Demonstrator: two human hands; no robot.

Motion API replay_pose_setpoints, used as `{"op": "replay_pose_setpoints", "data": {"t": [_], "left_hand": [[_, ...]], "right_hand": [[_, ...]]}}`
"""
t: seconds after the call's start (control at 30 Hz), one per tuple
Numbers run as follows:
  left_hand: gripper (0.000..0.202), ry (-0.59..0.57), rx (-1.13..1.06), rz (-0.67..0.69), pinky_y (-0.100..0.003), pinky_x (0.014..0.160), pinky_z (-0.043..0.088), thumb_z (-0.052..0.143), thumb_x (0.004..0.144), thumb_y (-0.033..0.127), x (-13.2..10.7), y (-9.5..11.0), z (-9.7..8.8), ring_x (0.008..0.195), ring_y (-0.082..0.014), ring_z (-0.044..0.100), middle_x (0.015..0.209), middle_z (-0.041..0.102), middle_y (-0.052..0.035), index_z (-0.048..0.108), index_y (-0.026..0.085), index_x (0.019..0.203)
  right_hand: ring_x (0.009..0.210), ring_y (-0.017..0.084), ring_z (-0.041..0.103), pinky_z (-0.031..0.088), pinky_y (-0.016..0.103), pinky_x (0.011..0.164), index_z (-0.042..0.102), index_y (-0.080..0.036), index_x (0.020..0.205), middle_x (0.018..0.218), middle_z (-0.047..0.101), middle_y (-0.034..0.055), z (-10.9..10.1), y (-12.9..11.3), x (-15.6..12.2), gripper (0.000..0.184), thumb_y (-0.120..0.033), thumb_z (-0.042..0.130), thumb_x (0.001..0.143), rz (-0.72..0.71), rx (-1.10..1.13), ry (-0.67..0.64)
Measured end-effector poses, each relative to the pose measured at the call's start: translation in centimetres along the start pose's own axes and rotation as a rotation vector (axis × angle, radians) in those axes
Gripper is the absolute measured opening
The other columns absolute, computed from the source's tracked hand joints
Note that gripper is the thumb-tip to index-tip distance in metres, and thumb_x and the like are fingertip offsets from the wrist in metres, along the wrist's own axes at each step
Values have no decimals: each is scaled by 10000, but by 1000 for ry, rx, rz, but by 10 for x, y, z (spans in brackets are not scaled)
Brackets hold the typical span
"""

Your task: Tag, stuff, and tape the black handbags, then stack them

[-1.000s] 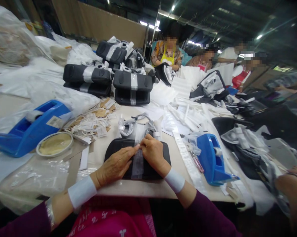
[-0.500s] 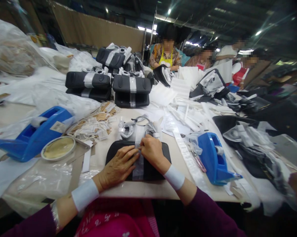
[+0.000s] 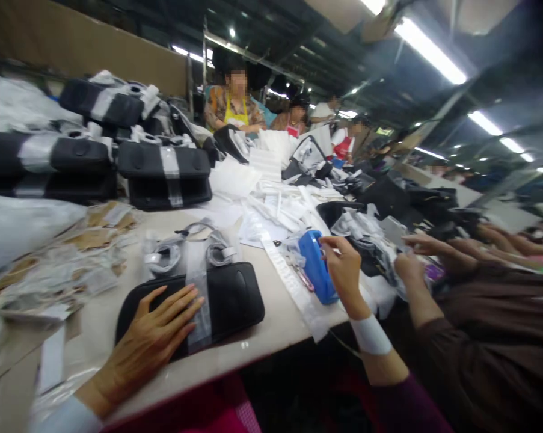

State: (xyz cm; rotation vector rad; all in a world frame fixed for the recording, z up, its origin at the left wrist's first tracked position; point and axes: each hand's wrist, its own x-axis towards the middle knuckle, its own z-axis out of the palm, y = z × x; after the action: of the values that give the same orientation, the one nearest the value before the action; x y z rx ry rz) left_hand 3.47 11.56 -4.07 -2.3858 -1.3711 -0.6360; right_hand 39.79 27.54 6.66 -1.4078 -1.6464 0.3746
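Note:
A flat black padded piece (image 3: 233, 297) lies in front of me near the table's edge, with a clear film strip (image 3: 198, 300) running across it. My left hand (image 3: 156, 334) rests flat on its left half, fingers stretched out beside the strip. My right hand (image 3: 343, 267) is off to the right, reaching over a blue tape dispenser (image 3: 315, 264) with its fingers curled near the top; whether they pinch any tape I cannot make out. Behind the black piece lie coiled straps in clear wrap (image 3: 185, 249).
Stacked black pieces banded with film (image 3: 165, 174) stand at the back. Paper tags (image 3: 91, 240) lie at left, white strips and foam sheets (image 3: 275, 204) in the middle. A co-worker's hands (image 3: 433, 255) work close at right among black parts. Other people sit further back.
My right hand left the black piece and swung right to the blue tape dispenser. My view turned right. My left hand stayed pressing on the piece.

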Motion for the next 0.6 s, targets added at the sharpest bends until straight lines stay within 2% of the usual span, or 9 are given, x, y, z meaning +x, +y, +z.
{"op": "replay_pose_setpoints", "data": {"t": [0.03,0.1,0.17,0.27,0.37,0.5,0.6], "left_hand": [[467,19,-5,13,-493,1111,226,506,932,309,-1,-3,4,1265,-261,520,1382,562,-67,463,259,1395],[468,39,-10,38,-503,1101,241,493,929,333,-3,-7,10,1248,-274,534,1386,558,-63,467,279,1393],[475,44,-3,51,-513,1094,250,486,924,342,-5,-11,16,1241,-283,539,1402,543,-63,466,291,1396],[495,37,18,54,-521,1092,253,483,916,364,-7,-14,22,1241,-292,537,1423,521,-62,454,300,1406],[532,9,32,55,-529,1079,270,479,912,418,-9,-16,23,1246,-305,533,1445,495,-59,422,310,1429],[566,-16,10,18,-557,1042,322,465,910,394,-10,-15,21,1245,-316,536,1466,467,-28,348,359,1463],[594,-31,-32,-16,-585,1015,359,443,910,322,-8,-14,19,1244,-311,542,1472,454,2,289,407,1477]], "right_hand": [[857,192,612,478,287,685,650,-160,994,1027,671,102,-24,16,14,221,-261,515,851,142,-73,7],[741,185,602,450,279,615,662,-124,908,905,707,124,-61,41,34,206,-255,536,812,302,-135,-35],[608,158,568,407,250,533,660,-118,807,735,716,107,-78,57,41,196,-281,550,802,388,-121,-147],[511,126,523,355,216,474,652,-126,748,591,694,72,-76,66,37,205,-318,590,786,464,-48,-311],[478,124,517,342,220,470,651,-127,723,509,657,45,-66,66,32,139,-253,692,681,512,10,-377],[494,151,543,353,242,493,652,-135,760,459,605,2,-64,65,32,230,-156,727,543,554,82,-343],[530,142,541,356,244,520,649,-138,850,509,597,-19,-75,61,25,324,-234,721,549,523,144,-250]]}}
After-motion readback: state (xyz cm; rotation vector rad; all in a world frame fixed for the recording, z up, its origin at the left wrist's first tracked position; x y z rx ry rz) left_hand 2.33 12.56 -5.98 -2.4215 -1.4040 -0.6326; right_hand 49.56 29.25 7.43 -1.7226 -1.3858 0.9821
